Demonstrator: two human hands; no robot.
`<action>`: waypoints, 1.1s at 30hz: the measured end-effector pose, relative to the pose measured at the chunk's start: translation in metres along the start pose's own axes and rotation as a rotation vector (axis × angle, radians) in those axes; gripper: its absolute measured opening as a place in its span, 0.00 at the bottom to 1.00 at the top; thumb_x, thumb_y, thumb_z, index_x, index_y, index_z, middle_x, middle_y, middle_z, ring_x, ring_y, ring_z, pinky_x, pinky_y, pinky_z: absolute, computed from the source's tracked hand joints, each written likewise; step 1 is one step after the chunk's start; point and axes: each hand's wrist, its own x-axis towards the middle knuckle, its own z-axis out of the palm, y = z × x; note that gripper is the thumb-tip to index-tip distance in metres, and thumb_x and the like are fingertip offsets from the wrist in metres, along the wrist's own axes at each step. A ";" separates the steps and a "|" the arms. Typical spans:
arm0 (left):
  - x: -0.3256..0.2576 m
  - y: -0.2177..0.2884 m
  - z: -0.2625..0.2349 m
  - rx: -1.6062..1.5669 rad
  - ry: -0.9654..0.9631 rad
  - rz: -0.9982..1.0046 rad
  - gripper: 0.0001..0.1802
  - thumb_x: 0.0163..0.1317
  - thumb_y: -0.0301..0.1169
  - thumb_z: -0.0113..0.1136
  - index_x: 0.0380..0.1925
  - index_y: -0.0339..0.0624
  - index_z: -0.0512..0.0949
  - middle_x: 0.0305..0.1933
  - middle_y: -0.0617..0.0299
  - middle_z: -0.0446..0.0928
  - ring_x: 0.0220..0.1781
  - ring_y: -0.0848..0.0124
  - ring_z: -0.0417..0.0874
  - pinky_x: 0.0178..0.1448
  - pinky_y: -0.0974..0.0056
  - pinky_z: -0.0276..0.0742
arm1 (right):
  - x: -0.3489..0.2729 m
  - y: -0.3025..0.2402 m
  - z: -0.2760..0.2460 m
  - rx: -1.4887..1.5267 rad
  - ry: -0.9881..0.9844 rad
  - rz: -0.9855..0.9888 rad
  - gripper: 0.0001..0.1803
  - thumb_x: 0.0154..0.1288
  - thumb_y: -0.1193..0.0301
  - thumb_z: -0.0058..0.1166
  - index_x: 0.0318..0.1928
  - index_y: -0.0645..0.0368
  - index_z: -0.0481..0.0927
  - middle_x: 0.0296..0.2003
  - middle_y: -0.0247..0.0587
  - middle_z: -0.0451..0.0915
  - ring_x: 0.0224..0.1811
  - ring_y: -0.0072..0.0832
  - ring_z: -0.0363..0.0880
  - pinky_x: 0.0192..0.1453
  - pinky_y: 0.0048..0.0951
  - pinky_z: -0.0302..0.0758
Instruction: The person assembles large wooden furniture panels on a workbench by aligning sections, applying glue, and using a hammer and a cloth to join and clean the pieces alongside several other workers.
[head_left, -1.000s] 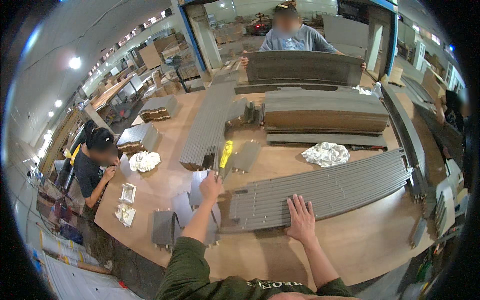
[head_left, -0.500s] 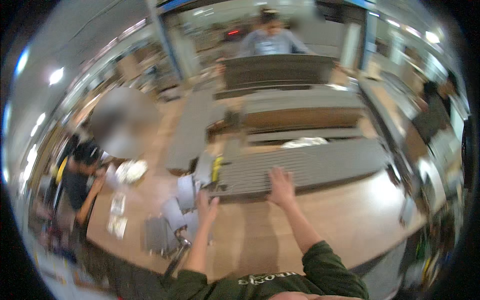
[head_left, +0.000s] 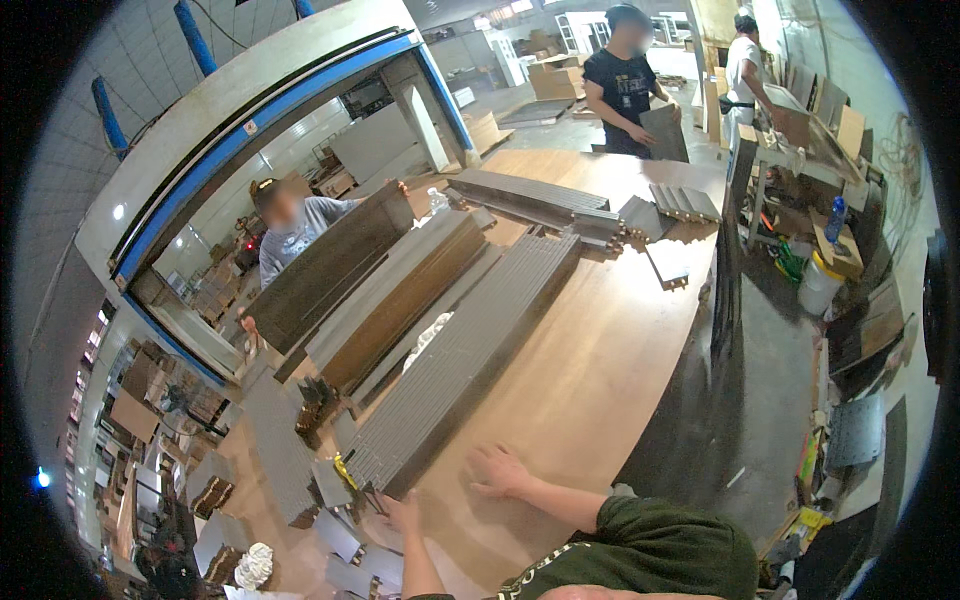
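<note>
My right hand [head_left: 500, 470] rests on the wooden tabletop with its fingers spread, holding nothing. My left hand [head_left: 402, 513] is beside the near end of a stack of long grey boards [head_left: 475, 345], fingers apart; whether it touches the boards I cannot tell. The boards lie side by side with ridged edges up. A small yellow item [head_left: 345, 472] sits against their near end. Small grey panels [head_left: 338, 535] lie left of my left hand.
Across the table [head_left: 590, 340], a person [head_left: 295, 235] holds a wide dark panel [head_left: 335, 265]. More long panels [head_left: 400, 295] lie between us. Another person [head_left: 625, 85] holds a panel at the far end. Short grey pieces [head_left: 685, 203] lie at the far right.
My view has swung to the right and tilted. My right hand has come off the grey boards onto the tabletop. My left hand stays near the boards' end.
</note>
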 end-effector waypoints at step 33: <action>0.158 -0.208 -0.157 0.192 0.249 0.249 0.35 0.52 0.40 0.67 0.62 0.68 0.67 0.69 0.56 0.58 0.72 0.49 0.53 0.72 0.36 0.46 | -0.031 -0.178 0.123 -0.157 -0.087 0.115 0.28 0.60 0.55 0.53 0.57 0.55 0.69 0.59 0.43 0.69 0.66 0.40 0.61 0.70 0.47 0.52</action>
